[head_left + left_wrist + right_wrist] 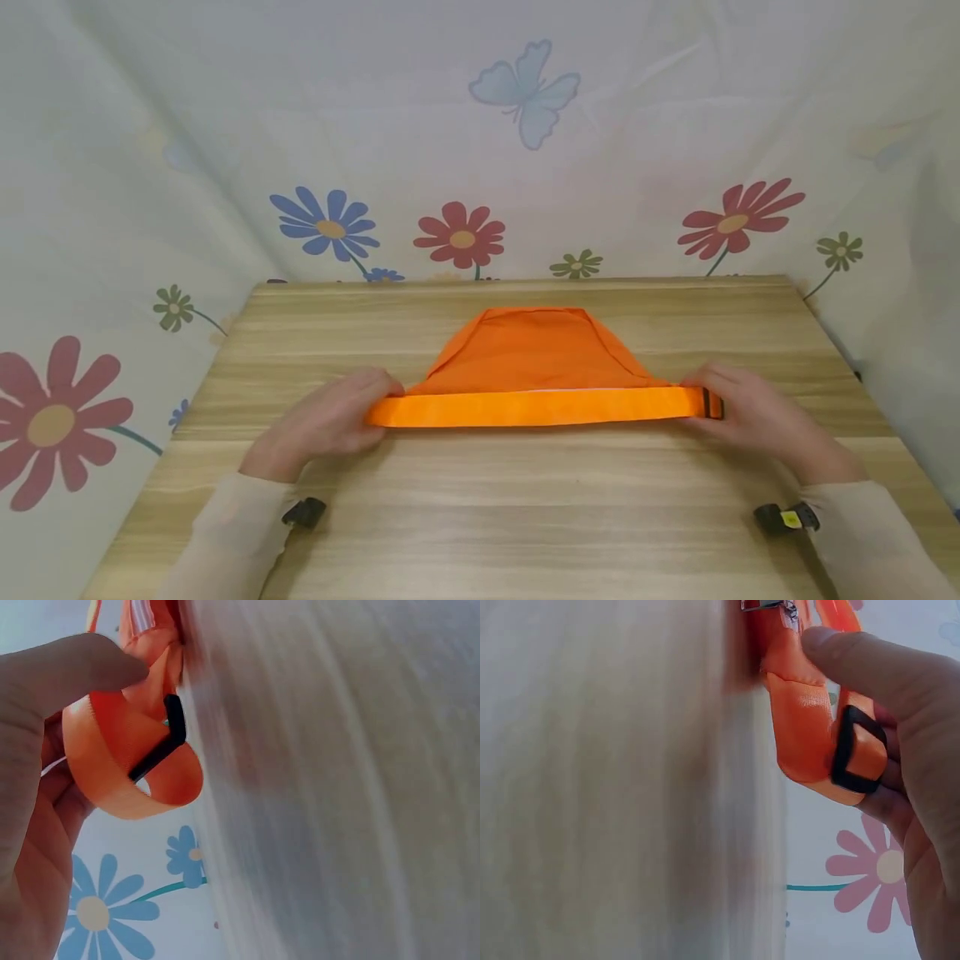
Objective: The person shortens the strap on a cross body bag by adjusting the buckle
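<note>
An orange waist bag (540, 350) stretches across the wooden table, its bright webbing strap (525, 408) running along the near side. My left hand (333, 417) grips the bag's left end, where the strap loops round beside a black plastic piece (161, 746) in the left wrist view. At the opposite end my right hand (757, 417) pinches the bag and strap between thumb and fingers. Next to those fingers sits a black slider buckle (847, 750) on the strap. A metal zipper pull (763, 604) shows at the top of the right wrist view.
Beneath the bag lies a wood-grain table (525, 508). A pale curtain (375, 108) printed with flowers and a butterfly hangs behind the table and along its sides. Black devices (303, 512) are worn at both wrists over light sleeves.
</note>
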Available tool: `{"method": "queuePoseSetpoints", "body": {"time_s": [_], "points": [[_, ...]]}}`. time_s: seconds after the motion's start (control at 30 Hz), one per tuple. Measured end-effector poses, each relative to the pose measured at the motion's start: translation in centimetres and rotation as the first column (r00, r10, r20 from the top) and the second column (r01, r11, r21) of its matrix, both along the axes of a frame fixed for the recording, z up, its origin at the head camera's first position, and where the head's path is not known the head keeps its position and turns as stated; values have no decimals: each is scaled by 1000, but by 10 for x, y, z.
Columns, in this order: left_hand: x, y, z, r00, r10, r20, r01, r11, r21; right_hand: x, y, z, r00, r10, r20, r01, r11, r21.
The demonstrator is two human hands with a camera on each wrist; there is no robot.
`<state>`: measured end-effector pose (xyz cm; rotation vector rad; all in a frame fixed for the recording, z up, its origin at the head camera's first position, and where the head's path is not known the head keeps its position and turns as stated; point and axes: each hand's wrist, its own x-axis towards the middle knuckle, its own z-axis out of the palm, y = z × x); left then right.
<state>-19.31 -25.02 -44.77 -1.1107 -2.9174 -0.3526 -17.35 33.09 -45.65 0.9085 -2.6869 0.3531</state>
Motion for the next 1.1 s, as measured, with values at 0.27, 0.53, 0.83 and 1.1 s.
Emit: {"method": "queuePoseSetpoints", "body": {"time_s": [0.27, 0.53, 0.83, 1.1], "points": [[-1, -2, -4, 999, -49, -13, 48, 998, -26, 2, 2, -4, 994, -11, 112, 4, 998, 57], [4, 0, -6, 999, -32, 4, 32, 998, -51, 1, -1, -9, 993, -14, 113, 7, 998, 56], [3, -3, -11, 1000, -29, -11, 29, 999, 14, 3, -5, -13, 991, -35, 126, 32, 999, 24], [3, 0, -10, 998, -50, -39, 50, 999, 16, 3, -3, -17, 998, 17, 55, -16, 1000, -9]]}}
